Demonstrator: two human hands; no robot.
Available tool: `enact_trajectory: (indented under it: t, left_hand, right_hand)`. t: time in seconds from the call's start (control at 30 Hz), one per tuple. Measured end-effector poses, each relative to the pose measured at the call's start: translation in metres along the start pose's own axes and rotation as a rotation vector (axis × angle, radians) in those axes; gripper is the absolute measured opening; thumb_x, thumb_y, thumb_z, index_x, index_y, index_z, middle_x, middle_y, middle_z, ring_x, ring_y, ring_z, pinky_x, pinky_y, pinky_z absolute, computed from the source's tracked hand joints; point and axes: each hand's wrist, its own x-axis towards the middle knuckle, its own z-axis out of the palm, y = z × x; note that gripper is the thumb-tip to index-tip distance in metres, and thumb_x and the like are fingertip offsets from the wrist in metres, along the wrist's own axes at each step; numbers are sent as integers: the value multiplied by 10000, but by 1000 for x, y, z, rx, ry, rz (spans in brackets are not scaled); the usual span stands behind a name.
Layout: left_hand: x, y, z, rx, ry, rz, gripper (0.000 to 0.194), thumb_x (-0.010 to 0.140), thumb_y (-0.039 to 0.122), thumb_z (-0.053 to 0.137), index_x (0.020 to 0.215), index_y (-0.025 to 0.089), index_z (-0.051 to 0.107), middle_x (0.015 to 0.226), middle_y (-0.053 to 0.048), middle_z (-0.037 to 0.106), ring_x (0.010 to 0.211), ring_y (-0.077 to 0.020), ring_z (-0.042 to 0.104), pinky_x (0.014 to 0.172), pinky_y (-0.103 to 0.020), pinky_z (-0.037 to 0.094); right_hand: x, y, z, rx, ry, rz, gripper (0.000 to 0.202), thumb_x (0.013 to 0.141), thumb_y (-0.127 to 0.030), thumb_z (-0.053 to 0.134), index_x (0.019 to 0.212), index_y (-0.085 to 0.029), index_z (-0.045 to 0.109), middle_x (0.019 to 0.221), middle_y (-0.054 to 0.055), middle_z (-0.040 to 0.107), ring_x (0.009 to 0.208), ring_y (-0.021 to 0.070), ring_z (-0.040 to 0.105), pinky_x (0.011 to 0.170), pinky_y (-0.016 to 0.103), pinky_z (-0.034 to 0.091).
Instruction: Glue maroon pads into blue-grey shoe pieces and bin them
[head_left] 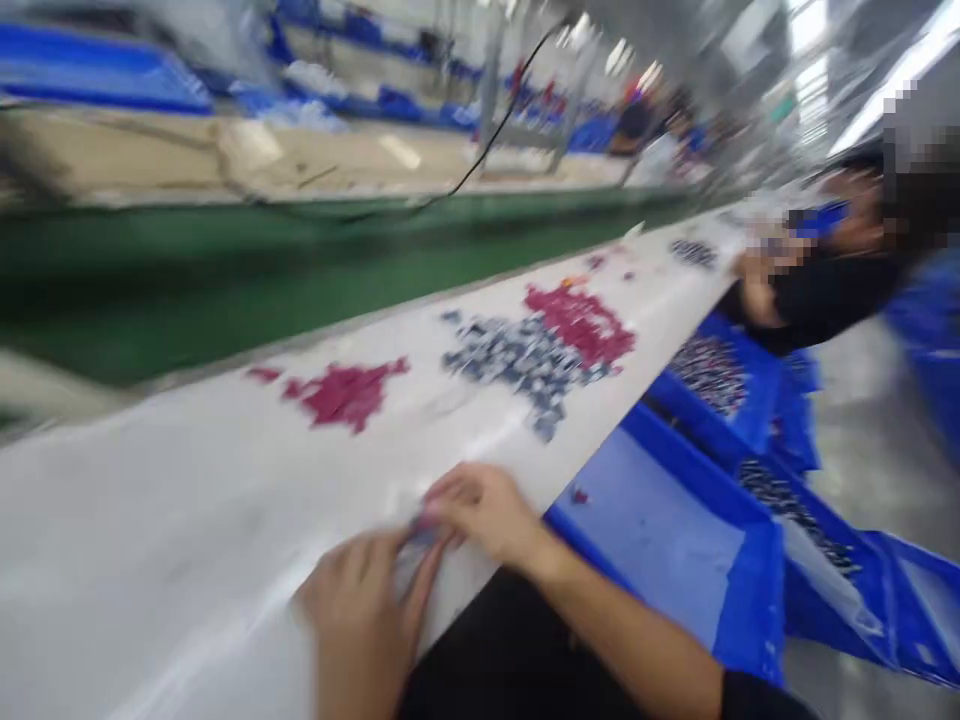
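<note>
Over the near edge of a long white table (187, 500), my left hand (367, 595) and my right hand (484, 515) meet with fingertips together. Both are closed around a small grey and pinkish piece (421, 530), blurred by motion and partly covered by the fingers. Beyond them on the table lie a pile of small dark red pieces (349, 395), a pile of grey-blue pieces (517, 355) and another dark red pile (581, 322) touching the grey one.
Blue bins (667, 520) stand below the table's right edge, several holding small pieces. At the far right a person in a black sleeve (832, 300) reaches over the table near a dark pile (694, 253). A green strip (225, 280) runs along the far side.
</note>
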Motion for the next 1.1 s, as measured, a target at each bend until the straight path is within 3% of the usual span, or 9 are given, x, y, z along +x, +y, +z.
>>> enact_trajectory:
  t: [0.1, 0.2, 0.4, 0.63, 0.83, 0.97, 1.1]
  left_hand:
    - [-17, 12, -7, 131, -80, -102, 145, 1035, 332, 770, 1120, 248, 688, 988, -75, 750, 1025, -325, 623, 918, -484, 439]
    - [-16, 20, -6, 141, -92, -170, 146, 1029, 327, 785, 1102, 240, 693, 983, -60, 740, 1035, -308, 617, 931, -465, 419]
    - [-12, 25, -10, 100, -67, -152, 181, 1030, 355, 799, 1094, 221, 696, 962, -50, 741, 1017, -289, 606, 939, -451, 405]
    - [-11, 27, -9, 75, -75, -177, 157, 1028, 335, 804, 1069, 231, 694, 956, -35, 755, 1014, -279, 604, 930, -443, 390]
    - [-11, 27, -10, 72, -83, -183, 160, 1049, 366, 778, 1068, 239, 682, 953, -32, 748, 1019, -276, 613, 923, -443, 389]
    - [-10, 27, -11, 44, -80, -173, 167, 1051, 347, 775, 1033, 228, 659, 939, -22, 729, 999, -260, 596, 919, -436, 389]
    - [-10, 28, -10, 34, -89, -177, 168, 1053, 348, 773, 1047, 228, 655, 948, -23, 726, 1000, -258, 591, 909, -431, 391]
  right_hand:
    - [-4, 1, -8, 8, 4, -52, 505, 622, -539, 1033, 882, -188, 781, 672, -9, 761, 544, 131, 665, 520, 251, 560]
    - [-10, 4, -12, -54, -36, -65, 469, 704, -547, 1007, 928, -190, 800, 764, 41, 817, 575, 148, 694, 537, 283, 599]
    - [-22, 2, -9, -124, -34, -68, 391, 777, -511, 956, 933, -189, 799, 756, 42, 792, 557, 150, 654, 459, 277, 555]
    - [-28, -2, -7, -353, -25, -86, 183, 892, -354, 855, 1003, -214, 816, 761, -5, 739, 555, 115, 586, 453, 235, 476]
    - [-26, -6, -8, -388, -51, -60, 246, 897, -381, 862, 1032, -232, 720, 719, -32, 680, 609, 170, 680, 388, 226, 489]
    - [-25, -8, -6, -459, -77, -19, 218, 954, -376, 799, 962, -248, 623, 748, -58, 664, 463, 119, 622, 317, 201, 389]
    - [-26, -8, -5, -466, -83, -51, 232, 988, -333, 765, 908, -251, 563, 755, -78, 651, 435, 90, 607, 353, 194, 401]
